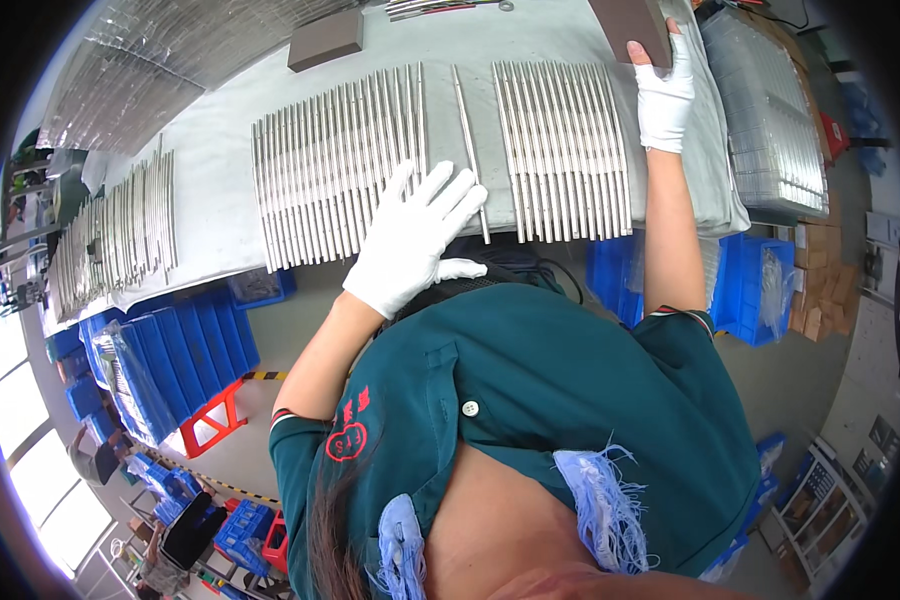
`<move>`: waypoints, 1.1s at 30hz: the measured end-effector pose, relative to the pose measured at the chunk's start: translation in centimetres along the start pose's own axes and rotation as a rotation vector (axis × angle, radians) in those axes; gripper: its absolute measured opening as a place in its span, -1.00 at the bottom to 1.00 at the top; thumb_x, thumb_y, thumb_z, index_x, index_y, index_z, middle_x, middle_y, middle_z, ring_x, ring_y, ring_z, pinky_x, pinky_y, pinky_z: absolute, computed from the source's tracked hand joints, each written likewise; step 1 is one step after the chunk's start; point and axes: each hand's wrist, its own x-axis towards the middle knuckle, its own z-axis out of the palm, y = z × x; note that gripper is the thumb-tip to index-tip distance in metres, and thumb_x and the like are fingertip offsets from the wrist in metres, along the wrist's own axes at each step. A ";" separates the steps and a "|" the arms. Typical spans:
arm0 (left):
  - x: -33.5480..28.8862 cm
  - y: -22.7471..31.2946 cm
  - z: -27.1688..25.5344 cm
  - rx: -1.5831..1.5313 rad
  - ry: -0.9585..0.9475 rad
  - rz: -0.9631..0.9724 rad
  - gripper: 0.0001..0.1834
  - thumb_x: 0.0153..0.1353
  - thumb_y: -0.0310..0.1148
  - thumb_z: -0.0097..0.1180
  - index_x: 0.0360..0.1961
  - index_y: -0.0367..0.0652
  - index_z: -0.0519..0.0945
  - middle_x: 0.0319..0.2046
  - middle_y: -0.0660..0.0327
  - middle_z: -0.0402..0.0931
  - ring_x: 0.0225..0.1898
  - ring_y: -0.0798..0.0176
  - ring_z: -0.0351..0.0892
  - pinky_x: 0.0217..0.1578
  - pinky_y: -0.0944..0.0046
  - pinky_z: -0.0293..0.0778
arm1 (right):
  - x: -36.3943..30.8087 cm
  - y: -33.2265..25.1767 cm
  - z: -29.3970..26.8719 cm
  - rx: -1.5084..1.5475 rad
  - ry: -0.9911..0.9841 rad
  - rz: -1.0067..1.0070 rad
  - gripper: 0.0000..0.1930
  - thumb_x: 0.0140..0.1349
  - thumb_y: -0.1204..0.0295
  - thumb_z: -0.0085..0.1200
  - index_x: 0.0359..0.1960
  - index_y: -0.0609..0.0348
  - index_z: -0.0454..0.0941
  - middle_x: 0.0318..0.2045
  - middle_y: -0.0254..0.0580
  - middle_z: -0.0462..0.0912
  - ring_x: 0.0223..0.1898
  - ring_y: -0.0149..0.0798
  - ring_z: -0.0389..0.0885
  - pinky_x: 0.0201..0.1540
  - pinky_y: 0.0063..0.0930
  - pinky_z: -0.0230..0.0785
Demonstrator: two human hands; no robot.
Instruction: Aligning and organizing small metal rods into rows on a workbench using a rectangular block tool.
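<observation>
My left hand (415, 235), in a white glove, lies with fingers spread over the right end of a row of thin silver metal rods (320, 165). Its fingertips reach a single rod (467, 135) lying apart; whether they press on it I cannot tell. To the right of that rod is a second row of rods (560, 150), side by side. At the table's far right, my right hand (665, 95), gloved with bare thumb and fingertip showing, grips a brown-grey rectangular block (633, 28). The block's far end is cut off by the picture's edge.
Another brown-grey block (326, 41) sits at the back of the cloth-covered table (215, 130). More rods (120, 225) lie at far left, below clear plastic trays (160, 70). Stacked clear trays (770, 120) stand at right. Blue bins (185, 365) are below the table edge.
</observation>
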 end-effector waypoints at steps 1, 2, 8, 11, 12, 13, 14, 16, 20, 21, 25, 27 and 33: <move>0.2 0.1 0.1 0.001 0.009 0.012 -0.07 -0.07 0.24 0.22 0.27 -0.11 0.39 0.23 0.17 0.39 0.33 0.06 0.27 0.37 -0.18 0.01 | 0.0 0.1 0.0 -0.001 0.000 -0.001 -0.35 0.20 0.44 0.31 0.32 0.22 0.31 0.11 -0.10 0.54 0.08 -0.29 0.54 0.17 -0.46 0.38; 0.6 0.2 0.2 0.001 0.009 0.014 -0.07 -0.07 0.24 0.22 0.27 -0.11 0.39 0.23 0.17 0.39 0.33 0.06 0.27 0.37 -0.18 0.01 | 0.0 0.3 0.0 -0.004 0.004 -0.012 -0.35 0.20 0.44 0.31 0.32 0.21 0.31 0.11 -0.10 0.54 0.08 -0.29 0.54 0.17 -0.45 0.38; 2.9 1.1 1.2 -0.112 0.009 0.102 -0.02 -0.06 0.25 0.22 0.33 -0.12 0.33 0.29 0.08 0.34 0.36 0.04 0.25 0.38 -0.17 0.00 | -0.1 0.3 0.2 -0.001 -0.001 -0.007 -0.35 0.20 0.45 0.31 0.32 0.20 0.31 0.12 -0.09 0.54 0.09 -0.29 0.53 0.18 -0.45 0.37; 3.0 0.9 1.2 -0.094 -0.001 0.102 -0.02 -0.04 0.26 0.20 0.33 -0.13 0.32 0.30 0.07 0.33 0.35 0.02 0.26 0.38 -0.16 0.01 | -0.1 0.4 0.2 0.000 0.003 -0.016 -0.35 0.20 0.44 0.31 0.32 0.20 0.32 0.12 -0.10 0.54 0.09 -0.29 0.53 0.17 -0.46 0.37; 2.8 0.7 1.1 -0.087 0.005 0.100 -0.02 -0.04 0.27 0.19 0.32 -0.14 0.34 0.29 0.07 0.34 0.35 0.01 0.27 0.38 -0.16 0.01 | -0.1 0.4 0.1 0.003 0.009 -0.020 -0.35 0.20 0.44 0.31 0.32 0.20 0.32 0.12 -0.11 0.55 0.09 -0.30 0.53 0.17 -0.46 0.38; 2.5 0.5 0.7 -0.088 0.005 0.102 -0.02 -0.04 0.27 0.19 0.32 -0.14 0.34 0.29 0.07 0.34 0.35 0.01 0.27 0.38 -0.16 0.01 | -0.1 0.5 0.0 0.001 0.010 -0.020 -0.35 0.20 0.44 0.31 0.32 0.20 0.32 0.12 -0.11 0.55 0.09 -0.30 0.53 0.17 -0.46 0.38; 2.0 0.3 0.1 -0.050 0.003 0.073 -0.05 -0.04 0.27 0.19 0.28 -0.16 0.38 0.25 0.08 0.38 0.34 0.03 0.27 0.37 -0.15 0.02 | -0.1 0.5 -0.1 -0.029 0.004 -0.029 -0.35 0.20 0.44 0.31 0.32 0.20 0.32 0.12 -0.12 0.55 0.08 -0.31 0.53 0.16 -0.47 0.38; 1.5 -0.3 -0.7 -0.012 0.002 0.044 -0.07 -0.04 0.26 0.19 0.25 -0.17 0.42 0.22 0.09 0.41 0.33 0.05 0.28 0.36 -0.14 0.03 | -0.1 0.5 -0.2 -0.060 -0.002 -0.040 -0.35 0.20 0.44 0.31 0.32 0.20 0.32 0.12 -0.12 0.55 0.08 -0.31 0.54 0.16 -0.47 0.38; 2.0 -0.6 -0.5 0.045 0.096 0.006 -0.09 -0.02 0.27 0.16 0.20 -0.23 0.44 0.13 0.08 0.45 0.27 0.04 0.32 0.32 -0.13 0.07 | -0.3 0.0 0.0 -0.039 -0.036 -0.001 -0.37 0.19 0.41 0.32 0.30 0.19 0.37 0.10 -0.15 0.57 0.08 -0.34 0.53 0.16 -0.49 0.37; 2.7 -0.2 -0.2 0.024 0.108 0.002 -0.09 -0.02 0.27 0.16 0.20 -0.24 0.43 0.11 0.06 0.45 0.25 0.02 0.33 0.32 -0.13 0.08 | -0.3 -0.2 0.1 -0.081 -0.051 0.002 -0.37 0.20 0.40 0.32 0.30 0.18 0.38 0.10 -0.15 0.57 0.08 -0.34 0.52 0.16 -0.51 0.36; 4.8 1.4 1.3 -0.008 0.150 -0.039 0.01 -0.04 0.36 0.11 0.23 -0.29 0.39 0.08 -0.06 0.43 0.24 -0.09 0.34 0.30 -0.13 0.12 | -1.4 -4.6 0.2 -0.042 -0.355 0.143 -0.36 0.17 0.38 0.33 0.31 0.16 0.39 0.14 -0.21 0.55 0.11 -0.37 0.50 0.19 -0.53 0.30; 5.1 1.9 1.6 -0.060 0.167 -0.045 0.05 -0.13 0.35 0.20 0.22 -0.28 0.38 0.07 -0.09 0.41 0.23 -0.12 0.33 0.30 -0.12 0.12 | -2.3 -5.8 -0.5 -0.014 -0.522 0.204 -0.44 0.19 0.42 0.29 0.26 0.08 0.47 0.09 -0.23 0.61 0.07 -0.38 0.54 0.16 -0.54 0.34; 5.5 2.5 1.9 -0.160 0.177 -0.084 0.15 -0.30 0.31 0.37 0.19 -0.37 0.36 0.06 -0.15 0.38 0.23 -0.15 0.30 0.28 -0.08 0.15 | -1.8 -9.2 -2.5 -0.074 -0.891 0.355 -0.52 0.20 0.57 0.19 0.20 0.15 0.52 0.15 -0.23 0.59 0.17 -0.34 0.50 0.26 -0.48 0.29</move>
